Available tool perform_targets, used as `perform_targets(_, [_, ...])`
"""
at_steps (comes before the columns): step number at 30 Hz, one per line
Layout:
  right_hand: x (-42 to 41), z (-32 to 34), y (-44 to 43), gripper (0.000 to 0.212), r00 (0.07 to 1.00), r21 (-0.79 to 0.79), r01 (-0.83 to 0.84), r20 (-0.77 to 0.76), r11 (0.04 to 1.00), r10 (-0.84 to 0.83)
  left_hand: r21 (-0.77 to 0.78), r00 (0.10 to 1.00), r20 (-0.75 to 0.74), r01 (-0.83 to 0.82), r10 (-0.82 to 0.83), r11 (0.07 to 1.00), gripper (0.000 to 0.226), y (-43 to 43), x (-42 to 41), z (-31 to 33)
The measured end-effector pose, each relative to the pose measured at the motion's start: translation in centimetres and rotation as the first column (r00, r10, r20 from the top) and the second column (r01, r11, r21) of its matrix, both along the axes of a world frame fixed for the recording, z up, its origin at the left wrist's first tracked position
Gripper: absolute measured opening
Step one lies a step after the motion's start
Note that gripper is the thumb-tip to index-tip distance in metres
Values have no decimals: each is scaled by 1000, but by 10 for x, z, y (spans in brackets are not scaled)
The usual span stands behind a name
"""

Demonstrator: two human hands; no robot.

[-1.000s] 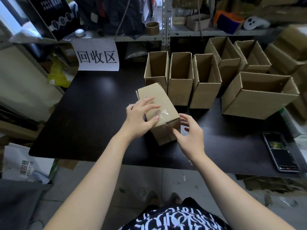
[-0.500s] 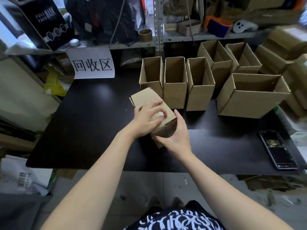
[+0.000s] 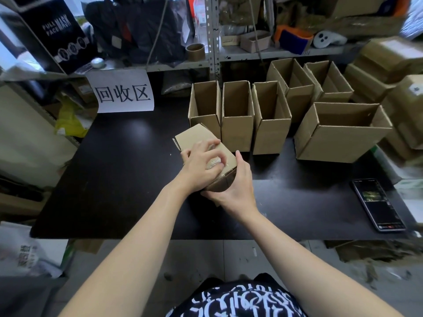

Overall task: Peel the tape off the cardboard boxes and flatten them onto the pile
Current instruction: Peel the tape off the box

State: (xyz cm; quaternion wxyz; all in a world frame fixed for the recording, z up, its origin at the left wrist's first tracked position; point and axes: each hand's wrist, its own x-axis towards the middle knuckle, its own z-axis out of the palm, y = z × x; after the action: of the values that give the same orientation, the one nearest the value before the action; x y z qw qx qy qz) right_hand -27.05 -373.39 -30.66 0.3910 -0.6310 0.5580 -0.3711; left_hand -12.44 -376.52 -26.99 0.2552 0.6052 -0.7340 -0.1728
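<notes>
On the near end of the box (image 3: 196,139), which points away leftward, the left hand (image 3: 201,167) pinches tape (image 3: 215,161); the right hand (image 3: 235,186) grips underneath.

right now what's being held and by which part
The small cardboard box: right hand grips its near end, left hand picks at the tape on top.

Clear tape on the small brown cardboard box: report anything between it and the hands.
Nothing visible does. The left hand pinches at the clear tape atop the small brown cardboard box, while the right hand grips the box's near end.
</notes>
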Motion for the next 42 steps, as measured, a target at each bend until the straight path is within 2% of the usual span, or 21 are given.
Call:
perform_targets(4, [-2,4,-1,125,1000,-31,-15,-26,999,15,34,1000,-26,3,-2,999,15,2,2,5])
perform_targets(8, [-25,12,-10,123,986,16,-168,22,986,167,-27,1000,-11,7,-7,1000,8,10,17,16])
perform_targets(13, [-54,22,-15,116,941,57,-337,63,940,333,-33,994,104,37,-34,999,45,11,26,8])
perform_targets(16, [-65,25,-15,108,924,24,-376,-68,926,376,-87,995,101,2,7,996,52,11,19,-3])
perform_targets(19, [-67,30,-16,71,941,7,-317,-125,948,316,-134,994,86,-55,67,989,52,14,13,-8])
perform_targets(22, [-58,33,-18,26,978,-113,-172,-136,978,156,-145,993,41,-100,107,984,50,22,10,-10])
perform_targets(24, [-50,33,-20,13,981,-188,-129,-169,974,97,-147,992,15,-123,127,981,45,30,9,-9])
perform_targets(33, [-43,26,-14,8,973,-219,-117,-223,969,67,-85,984,-54,-176,172,981,6,36,-8,0])
perform_targets(42, [-37,22,-8,10,984,-227,-71,-173,971,32,-116,976,-92,-207,197,971,4,38,-11,-5])
